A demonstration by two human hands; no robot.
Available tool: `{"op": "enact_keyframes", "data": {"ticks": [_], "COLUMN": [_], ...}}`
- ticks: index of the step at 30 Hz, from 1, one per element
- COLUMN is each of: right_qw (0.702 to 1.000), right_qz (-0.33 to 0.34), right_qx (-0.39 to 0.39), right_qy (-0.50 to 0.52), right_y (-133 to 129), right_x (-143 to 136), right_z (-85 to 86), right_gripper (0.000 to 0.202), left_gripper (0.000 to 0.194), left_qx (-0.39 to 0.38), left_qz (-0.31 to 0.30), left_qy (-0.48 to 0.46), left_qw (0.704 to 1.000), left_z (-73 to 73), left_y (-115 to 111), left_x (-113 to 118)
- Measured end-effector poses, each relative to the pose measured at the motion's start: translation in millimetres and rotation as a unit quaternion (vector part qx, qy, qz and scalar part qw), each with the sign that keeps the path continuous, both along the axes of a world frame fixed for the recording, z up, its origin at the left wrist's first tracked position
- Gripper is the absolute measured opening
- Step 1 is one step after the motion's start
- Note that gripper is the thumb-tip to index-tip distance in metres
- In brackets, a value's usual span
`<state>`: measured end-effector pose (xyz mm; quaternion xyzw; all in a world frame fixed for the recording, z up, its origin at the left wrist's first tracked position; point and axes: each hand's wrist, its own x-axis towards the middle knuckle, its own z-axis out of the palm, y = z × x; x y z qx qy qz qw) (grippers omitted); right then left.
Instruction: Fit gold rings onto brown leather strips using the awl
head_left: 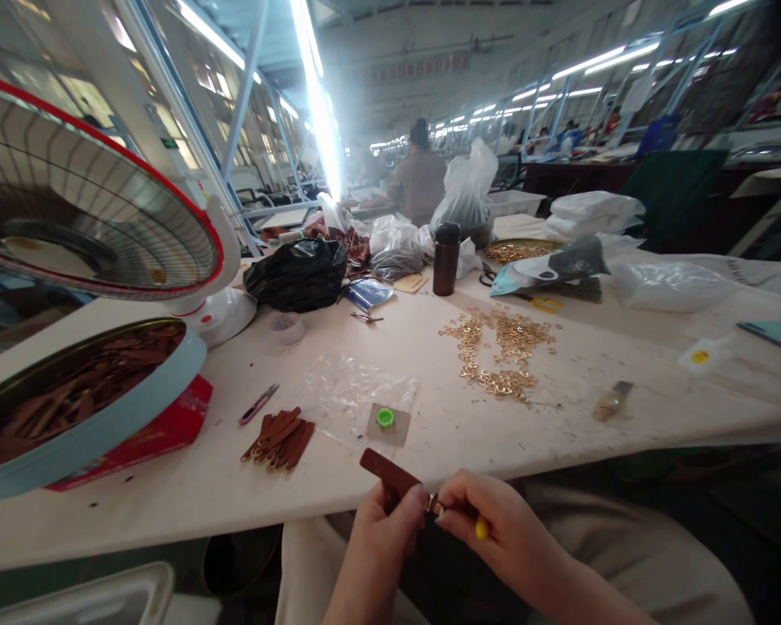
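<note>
While left hand [390,525] grips brown strip [390,473], right hand [495,512] pinches gold-coloured fitting [435,504] at its end, yellow-tipped object [482,527] held too; similar strips [286,437] bunched on pale table [540,430].

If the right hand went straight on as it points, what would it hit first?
Probably the left hand, holding the brown strip just ahead of the right hand, though depth is unclear.
</note>
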<state>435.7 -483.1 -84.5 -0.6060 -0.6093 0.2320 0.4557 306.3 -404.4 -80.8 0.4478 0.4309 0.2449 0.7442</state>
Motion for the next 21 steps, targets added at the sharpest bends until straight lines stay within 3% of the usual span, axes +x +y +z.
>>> {"op": "enact_keyframes", "data": {"ticks": [3,6,13,17,21], "right_qw": [0.989,0.984,0.999,0.99,0.987], "right_qz": [0.034,0.045,0.024,-0.016,-0.002], "right_qx": [0.101,0.12,-0.013,-0.057,-0.06], "right_qy": [-0.101,-0.124,0.039,0.125,0.149], "right_y": [-1.8,-1.0,-1.4,-2.7,-2.4], "right_x": [6.4,9.2,4.3,2.5,2.8], "right_z": [2.2,4.8,4.8,-0.4,-4.2], "right_gripper": [0.016,0.024,0.021,0.009,0.004], "left_gripper": [0.032,0.027,0.012,0.012,0.008], "left_qx": [-0.01,0.059,0.222,0.265,0.272], "left_qz": [-0.048,-0.079,-0.141,-0.137,-0.134], "left_qy": [0.011,0.01,0.054,0.102,0.114], "left_qw": [0.999,0.995,0.963,0.949,0.946], "left_z": [3.0,6.6,23.6,19.1,13.2], "left_y": [-2.2,-4.7,-16.2,-19.7,-21.1], "left_x": [-0.1,-0.4,-1.6,-1.7,-0.9]}}
